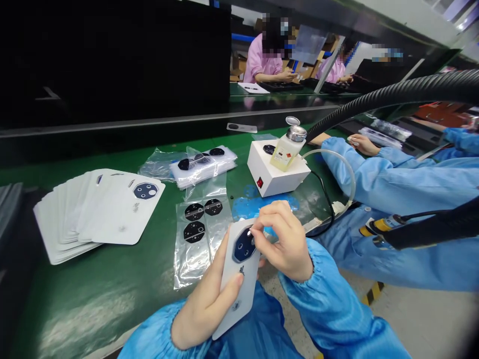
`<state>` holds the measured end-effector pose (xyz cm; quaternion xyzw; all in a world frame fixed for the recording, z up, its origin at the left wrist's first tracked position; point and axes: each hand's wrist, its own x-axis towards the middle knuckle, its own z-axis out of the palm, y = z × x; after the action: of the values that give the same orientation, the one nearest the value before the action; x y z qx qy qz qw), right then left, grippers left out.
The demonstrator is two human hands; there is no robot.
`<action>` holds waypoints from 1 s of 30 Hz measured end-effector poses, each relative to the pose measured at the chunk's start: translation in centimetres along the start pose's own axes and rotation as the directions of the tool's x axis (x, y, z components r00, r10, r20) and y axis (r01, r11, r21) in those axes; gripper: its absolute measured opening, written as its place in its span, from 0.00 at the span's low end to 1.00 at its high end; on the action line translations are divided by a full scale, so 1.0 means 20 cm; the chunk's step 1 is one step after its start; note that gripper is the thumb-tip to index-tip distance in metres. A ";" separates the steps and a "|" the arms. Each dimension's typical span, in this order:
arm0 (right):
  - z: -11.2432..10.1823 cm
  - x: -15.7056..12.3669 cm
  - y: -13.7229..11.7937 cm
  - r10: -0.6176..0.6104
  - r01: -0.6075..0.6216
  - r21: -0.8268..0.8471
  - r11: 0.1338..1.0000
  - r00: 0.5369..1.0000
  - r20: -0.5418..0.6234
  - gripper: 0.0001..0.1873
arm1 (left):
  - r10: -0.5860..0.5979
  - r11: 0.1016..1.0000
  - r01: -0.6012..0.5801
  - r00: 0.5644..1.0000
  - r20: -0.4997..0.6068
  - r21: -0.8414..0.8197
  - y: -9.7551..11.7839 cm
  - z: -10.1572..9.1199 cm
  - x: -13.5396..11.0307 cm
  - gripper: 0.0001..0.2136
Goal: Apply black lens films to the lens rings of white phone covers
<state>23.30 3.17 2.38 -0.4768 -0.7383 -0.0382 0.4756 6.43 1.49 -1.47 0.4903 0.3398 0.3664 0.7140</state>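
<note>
My left hand grips a white phone back cover from below, its dark camera ring facing up. My right hand is pinched at the top edge of that ring, fingertips pressed together on something too small to make out. Just left of the cover lies a clear film sheet carrying three black octagonal stickers. Both sleeves are blue.
A fanned stack of white covers lies at the left on the green bench. Behind are bagged parts, a white box with a solvent bottle, a black hose, and a blue-sleeved co-worker at the right.
</note>
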 end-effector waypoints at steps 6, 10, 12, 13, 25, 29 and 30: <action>0.01 0.00 0.01 -0.087 0.088 -0.028 0.996 0.996 0.034 0.06 | 0.010 0.997 -0.019 0.993 0.118 0.074 0.00 -0.03 0.00 0.28; 0.01 0.01 0.02 -0.104 0.107 -0.039 0.994 0.992 0.069 0.06 | 0.085 0.979 -0.108 0.987 0.136 0.173 -0.01 -0.06 0.00 0.28; 0.01 0.01 0.02 -0.104 0.107 -0.040 0.993 0.991 0.082 0.06 | 0.096 0.977 -0.115 0.989 0.112 0.178 -0.02 -0.06 0.00 0.28; 0.01 0.00 0.02 -0.104 0.108 -0.037 0.993 0.991 0.087 0.06 | 0.098 0.979 -0.115 0.990 0.105 0.167 -0.02 -0.06 0.00 0.27; -0.04 0.02 -0.02 0.005 -0.007 0.017 1.000 0.994 0.109 0.06 | -0.034 0.998 0.043 0.983 0.179 -0.043 0.00 -0.05 -0.02 0.28; -0.04 -0.01 -0.02 0.030 -0.031 0.065 0.997 0.999 0.011 0.06 | -0.199 0.941 0.247 0.956 0.216 -0.230 0.03 -0.04 -0.03 0.36; -0.05 -0.01 -0.02 -0.009 0.010 0.055 0.998 1.000 -0.013 0.07 | -0.227 0.911 0.292 0.945 0.236 -0.291 0.04 -0.04 -0.04 0.39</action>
<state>23.73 2.34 2.82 -0.4598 -0.7383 -0.0232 0.4929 5.20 1.39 -0.89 0.3513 0.2654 0.2681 0.8569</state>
